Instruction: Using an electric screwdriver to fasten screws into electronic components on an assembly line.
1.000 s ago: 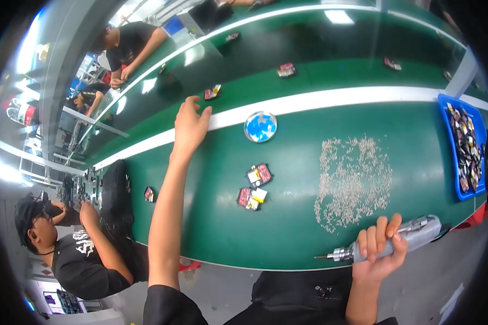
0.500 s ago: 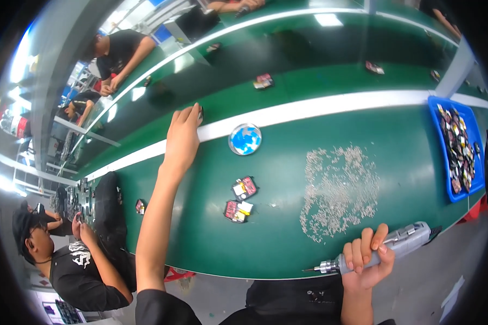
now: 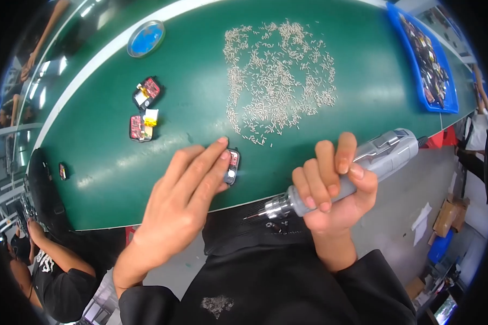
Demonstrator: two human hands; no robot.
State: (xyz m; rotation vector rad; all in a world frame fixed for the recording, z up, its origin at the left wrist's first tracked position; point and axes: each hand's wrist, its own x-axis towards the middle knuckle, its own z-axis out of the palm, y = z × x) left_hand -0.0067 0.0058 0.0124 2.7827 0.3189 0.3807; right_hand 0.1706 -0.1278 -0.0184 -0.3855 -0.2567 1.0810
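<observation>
My left hand (image 3: 187, 192) rests near the front edge of the green table, its fingers gripping a small black electronic unit (image 3: 233, 167). A red board and a round silvery part show inside the unit; my fingers cover the rest of it. A grey electric screwdriver (image 3: 382, 154) lies in my right hand (image 3: 336, 187), fingers wrapped round its body. Its thin bit points left, just past the table edge. Beyond the left hand, small loose screws (image 3: 279, 81) are spread over the table.
Two open electronic units (image 3: 148, 92) with red boards lie left of the screws. Farther back is a round dish (image 3: 146, 39) with blue contents. A blue tray (image 3: 451, 100) full of units stands at the right. At the left, another person (image 3: 65, 281) sits beside the table.
My left hand has come back from the far strip to the table's front edge, bringing the unit. The view has tilted down and shifted right. My right hand still holds the screwdriver.
</observation>
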